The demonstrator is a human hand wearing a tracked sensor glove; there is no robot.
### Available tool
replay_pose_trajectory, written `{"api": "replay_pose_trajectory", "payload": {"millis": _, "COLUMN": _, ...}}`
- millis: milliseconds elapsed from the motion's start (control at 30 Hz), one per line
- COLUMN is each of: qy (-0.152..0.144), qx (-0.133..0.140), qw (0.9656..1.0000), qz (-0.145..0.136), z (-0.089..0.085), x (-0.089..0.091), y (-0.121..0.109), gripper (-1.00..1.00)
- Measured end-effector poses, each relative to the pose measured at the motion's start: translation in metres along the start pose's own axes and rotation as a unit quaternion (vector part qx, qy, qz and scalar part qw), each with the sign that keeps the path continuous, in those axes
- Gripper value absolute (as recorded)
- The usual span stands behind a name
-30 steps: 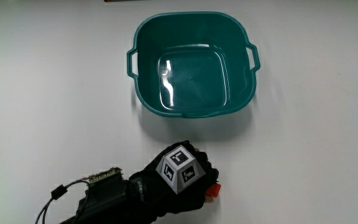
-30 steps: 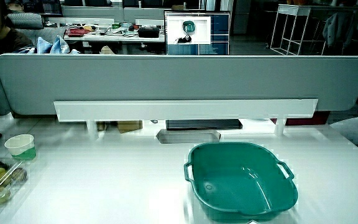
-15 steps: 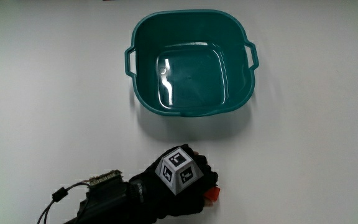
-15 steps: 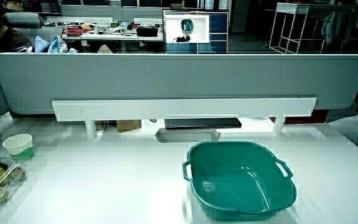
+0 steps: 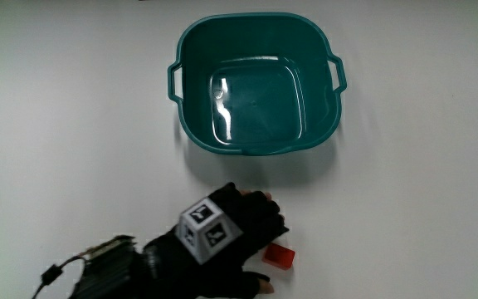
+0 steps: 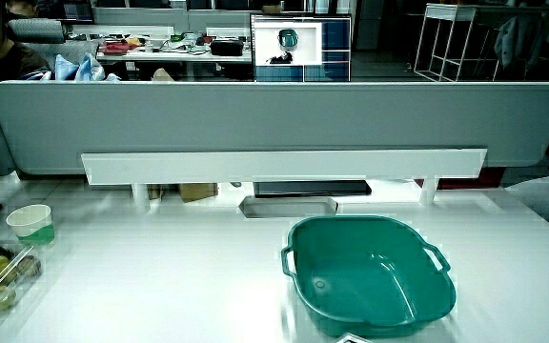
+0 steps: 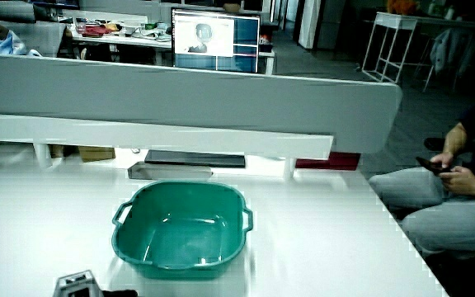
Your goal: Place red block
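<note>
Gloved hand (image 5: 235,228) beside the small red plastic block (image 5: 280,257), fingers loosened and holding nothing.
I judge the block set down: it lies on the white table (image 5: 73,124), nearer me than the empty teal plastic basin (image 5: 256,83), so I can withdraw.

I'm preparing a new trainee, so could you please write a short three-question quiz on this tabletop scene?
1. True or false: the red block lies in the teal basin.
2. Which is nearer the person: basin or block?
3. The hand is: A) gripping the block, B) spread, holding nothing, C) inside the basin.

Key: 1 false, it lies on the table beside the hand; 2 block; 3 B.
</note>
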Motion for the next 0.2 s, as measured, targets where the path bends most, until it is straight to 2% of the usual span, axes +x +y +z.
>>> {"api": "replay_pose_trajectory", "payload": {"millis": 33, "qy": 0.010, "qx": -0.001, "qw": 0.9997, "qz": -0.023, "z": 0.001, "x": -0.005, "y": -0.005, "gripper": -1.00}}
{"api": "replay_pose_trajectory", "payload": {"millis": 67, "qy": 0.006, "qx": 0.035, "qw": 0.9990, "qz": -0.029, "z": 0.016, "x": 0.000, "y": -0.014, "gripper": -1.00}}
{"api": "replay_pose_trajectory", "payload": {"millis": 100, "qy": -0.017, "qx": 0.029, "qw": 0.9994, "qz": -0.007, "z": 0.011, "x": -0.009, "y": -0.019, "gripper": -1.00}}
{"api": "replay_pose_trajectory", "payload": {"millis": 133, "qy": 0.027, "qx": 0.039, "qw": 0.9986, "qz": -0.024, "z": 0.027, "x": -0.003, "y": -0.026, "gripper": -1.00}}
{"api": "replay_pose_trajectory", "payload": {"millis": 200, "qy": 0.053, "qx": 0.042, "qw": 0.9977, "qz": -0.008, "z": 0.037, "x": -0.006, "y": -0.035, "gripper": -1.00}}
